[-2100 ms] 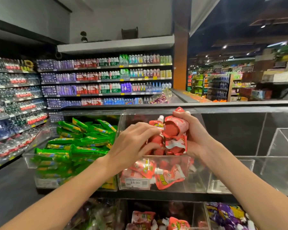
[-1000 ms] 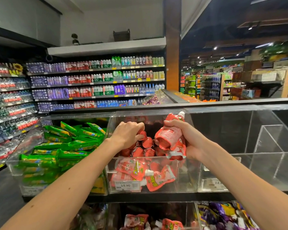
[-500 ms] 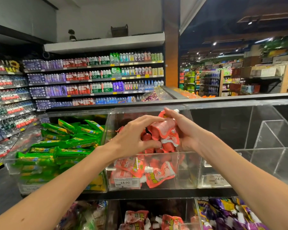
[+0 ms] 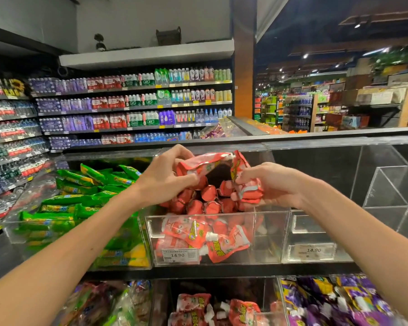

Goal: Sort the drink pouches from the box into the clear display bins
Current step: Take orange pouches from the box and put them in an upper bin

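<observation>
Shop, pouches [image 4: 205, 164] in left hand [image 4: 165, 182] (right hand [image 4: 269, 184] too)

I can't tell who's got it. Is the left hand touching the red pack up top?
Touching. The head view shows the left hand pinching the red pack at its left end, thumb and fingers closed on it.

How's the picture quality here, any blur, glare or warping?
Head view: wide-angle warping bows the bottle shelves at the left edge; purple pouches at bottom right are smeared by blur; the clear bin front shows faint reflections; the left hand, right hand and red pouches mid-frame are fairly sharp.
</observation>
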